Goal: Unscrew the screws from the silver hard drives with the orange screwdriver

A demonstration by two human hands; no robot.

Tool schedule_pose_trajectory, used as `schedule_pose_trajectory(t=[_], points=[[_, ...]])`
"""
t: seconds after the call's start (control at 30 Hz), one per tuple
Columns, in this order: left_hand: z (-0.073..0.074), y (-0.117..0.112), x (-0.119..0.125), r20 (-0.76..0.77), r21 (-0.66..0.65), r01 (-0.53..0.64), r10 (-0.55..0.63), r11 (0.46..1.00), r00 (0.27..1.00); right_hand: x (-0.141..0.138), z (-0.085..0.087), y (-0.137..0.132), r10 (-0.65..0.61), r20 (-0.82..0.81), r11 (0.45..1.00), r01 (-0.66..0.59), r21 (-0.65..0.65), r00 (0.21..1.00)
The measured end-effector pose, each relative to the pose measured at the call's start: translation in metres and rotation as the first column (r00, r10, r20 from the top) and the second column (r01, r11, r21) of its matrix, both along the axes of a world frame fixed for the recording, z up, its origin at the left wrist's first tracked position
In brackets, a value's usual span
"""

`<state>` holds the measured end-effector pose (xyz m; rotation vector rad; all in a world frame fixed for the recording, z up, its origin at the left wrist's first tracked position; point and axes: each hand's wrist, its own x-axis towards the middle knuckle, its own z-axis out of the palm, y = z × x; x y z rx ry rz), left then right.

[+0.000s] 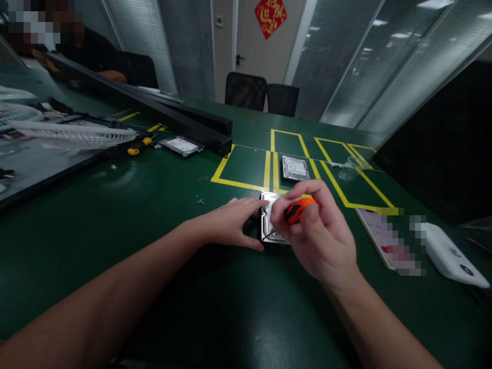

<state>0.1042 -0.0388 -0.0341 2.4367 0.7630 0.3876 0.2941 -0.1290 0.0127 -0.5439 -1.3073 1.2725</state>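
Note:
A silver hard drive (266, 220) lies flat on the green table in front of me, partly covered by my hands. My left hand (230, 221) steadies it at the left side, with fingertips on its upper left edge and the thumb at the lower left corner. In my right hand (325, 236) is a screwdriver (300, 209) with an orange and black handle, held tilted over the drive. Its thin shaft points down to the drive's lower left corner. Several small screws (200, 201) lie loose on the table to the left.
A second hard drive (295, 168) sits inside yellow tape markings, and a third (183, 146) lies beside long black bars (172, 118). A yellow-handled screwdriver (139, 146) is at left. Right of my hand are a phone (378, 238) and a white device (453, 256). Another person sits far left.

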Motion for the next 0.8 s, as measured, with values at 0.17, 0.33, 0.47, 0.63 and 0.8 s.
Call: schedule_pose_trajectory(t=[0.17,0.33,0.47,0.63,0.8], points=[[-0.002,0.0013,-0.0016,-0.003,-0.021,0.01,-0.01,1.0,1.0,0.0008,0.003,0.0011,-0.011,0.0,1.0,0.011,0.006,1.0],[-0.0041,0.0012,-0.001,0.027,0.004,0.006,-0.006,1.0,1.0,0.0001,-0.0008,0.0008,-0.014,0.017,0.999,0.014,0.029,1.0],[-0.004,0.0014,-0.0008,0.012,-0.001,0.007,-0.007,1.0,1.0,-0.0016,0.0007,0.0,-0.026,0.023,1.0,0.026,0.015,0.999],[-0.0039,0.002,-0.0011,0.004,-0.014,0.001,-0.001,1.0,1.0,-0.0006,0.0004,0.0017,-0.079,0.052,0.996,0.077,0.032,0.996],[-0.0033,0.0013,-0.0008,0.021,-0.007,0.006,-0.005,1.0,1.0,0.0003,-0.0037,0.0017,-0.027,0.012,0.999,0.027,0.028,1.0]])
